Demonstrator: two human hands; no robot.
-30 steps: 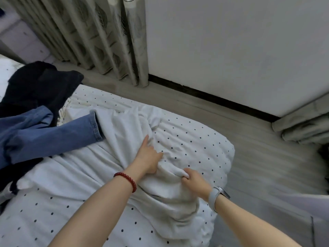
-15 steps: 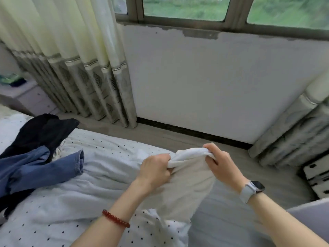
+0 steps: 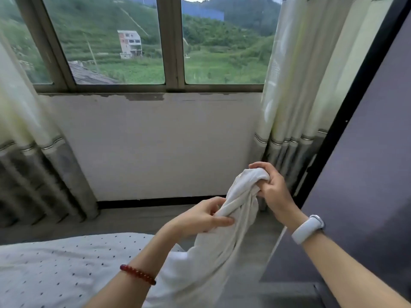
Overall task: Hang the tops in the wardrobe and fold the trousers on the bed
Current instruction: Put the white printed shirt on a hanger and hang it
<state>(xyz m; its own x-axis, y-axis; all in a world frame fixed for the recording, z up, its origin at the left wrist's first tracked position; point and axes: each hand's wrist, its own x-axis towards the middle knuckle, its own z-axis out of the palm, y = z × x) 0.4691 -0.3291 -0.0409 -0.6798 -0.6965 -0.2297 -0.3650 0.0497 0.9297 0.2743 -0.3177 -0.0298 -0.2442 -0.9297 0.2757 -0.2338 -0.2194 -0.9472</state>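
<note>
White garment lifted clear of the bed, ready for sorting

The right hand point(image 3: 272, 188) clutched the garment's point(image 3: 222, 241) bunched top edge while the left hand point(image 3: 200, 216), lower and beside it, pinched a twisted fold, probably to find its shape; the cloth trailed below both hands toward the dotted bed point(image 3: 55, 263)
</note>
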